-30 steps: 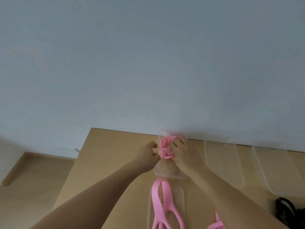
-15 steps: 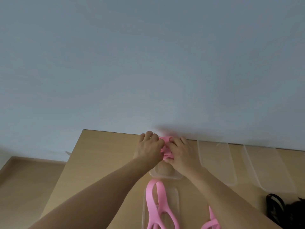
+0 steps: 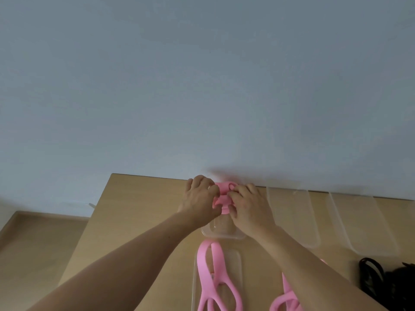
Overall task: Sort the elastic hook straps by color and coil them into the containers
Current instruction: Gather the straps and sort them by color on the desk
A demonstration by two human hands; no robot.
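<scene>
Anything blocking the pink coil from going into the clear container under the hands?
Nothing visible. The left hand and right hand both pinch the coiled pink strap directly over the far end of the clear container, whose near end shows bare. The hands hide whatever lies right beneath the coil.

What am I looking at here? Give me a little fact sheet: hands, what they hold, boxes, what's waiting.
Hands: left hand and right hand both grip the coiled pink strap
Where: over the far end of a clear container on the wooden table
Other boxes: second container and third container to its right
Waiting: loose pink strap on a clear plastic piece; another pink strap by the right forearm; black straps at the right edge
</scene>
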